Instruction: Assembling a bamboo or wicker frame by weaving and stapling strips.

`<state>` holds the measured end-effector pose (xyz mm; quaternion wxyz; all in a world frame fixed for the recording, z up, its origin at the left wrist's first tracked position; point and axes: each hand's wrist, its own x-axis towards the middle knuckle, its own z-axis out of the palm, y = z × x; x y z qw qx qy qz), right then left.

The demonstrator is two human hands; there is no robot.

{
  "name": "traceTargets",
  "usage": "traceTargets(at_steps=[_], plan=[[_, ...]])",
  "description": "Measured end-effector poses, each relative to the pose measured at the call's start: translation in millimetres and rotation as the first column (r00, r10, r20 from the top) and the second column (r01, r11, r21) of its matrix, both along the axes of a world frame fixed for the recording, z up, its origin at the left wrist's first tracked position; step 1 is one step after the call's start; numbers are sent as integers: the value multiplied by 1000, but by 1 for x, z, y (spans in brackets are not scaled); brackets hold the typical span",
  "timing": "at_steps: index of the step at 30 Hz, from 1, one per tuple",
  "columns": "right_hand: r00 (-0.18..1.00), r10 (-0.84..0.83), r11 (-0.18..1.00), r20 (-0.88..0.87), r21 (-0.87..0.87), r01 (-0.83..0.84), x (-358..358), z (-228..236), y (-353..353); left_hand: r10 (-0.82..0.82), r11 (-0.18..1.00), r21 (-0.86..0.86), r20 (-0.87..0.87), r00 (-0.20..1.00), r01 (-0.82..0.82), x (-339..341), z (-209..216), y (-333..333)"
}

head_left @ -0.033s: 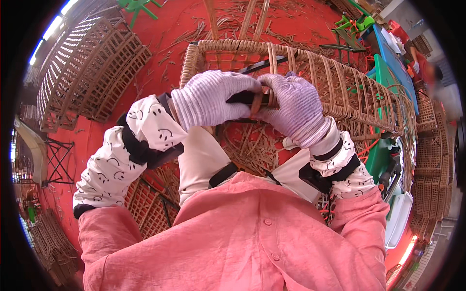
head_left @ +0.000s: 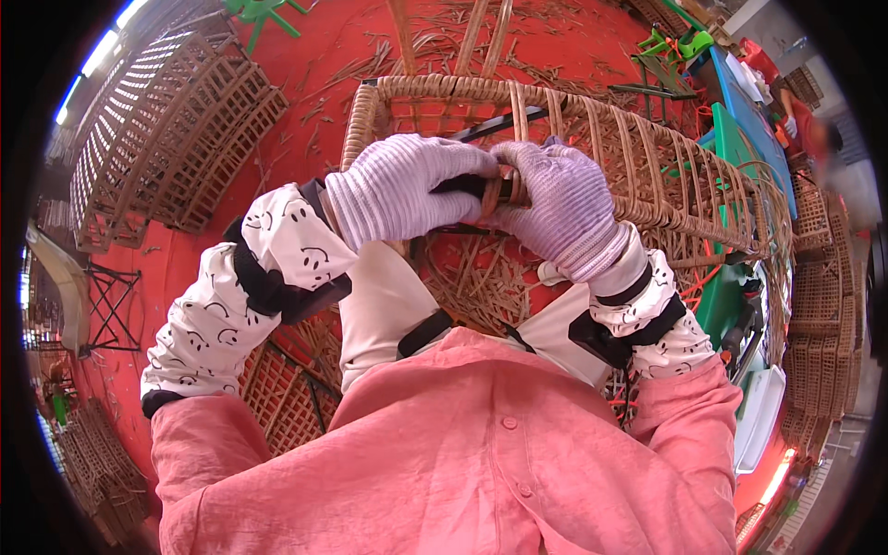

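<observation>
While the left hand (head_left: 404, 187) is kinda curled on one black bar (head_left: 460, 185), the right hand (head_left: 561, 205) pinches one flat, brown strip (head_left: 490, 198) looped round it, near side of one long wicker frame (head_left: 647, 162). Three poles (head_left: 472, 37) beyond.

Only slight changes show to us: our left sleeve (head_left: 211, 316) has edged a little inward, to the right, and the brown strip (head_left: 491, 196) between our left hand (head_left: 402, 185) and right hand (head_left: 562, 199) has shifted slightly rightward.
</observation>
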<state>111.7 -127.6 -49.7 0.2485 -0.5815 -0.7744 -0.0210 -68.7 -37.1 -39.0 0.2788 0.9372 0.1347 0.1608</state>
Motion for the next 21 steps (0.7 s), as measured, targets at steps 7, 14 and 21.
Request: traceTargets(at_steps=[7,14,21], plan=[[1000,-13,998,-4,-69,13,0,1,0,-41,996,-83,20,999,43,4,2,4],[1000,29,995,-2,-97,-29,3,5,-1,-48,959,282,20,999,40,13,9,-1],[988,29,992,152,-128,-9,4,11,-2,-44,984,-140,408,912,110,20,-23,7]])
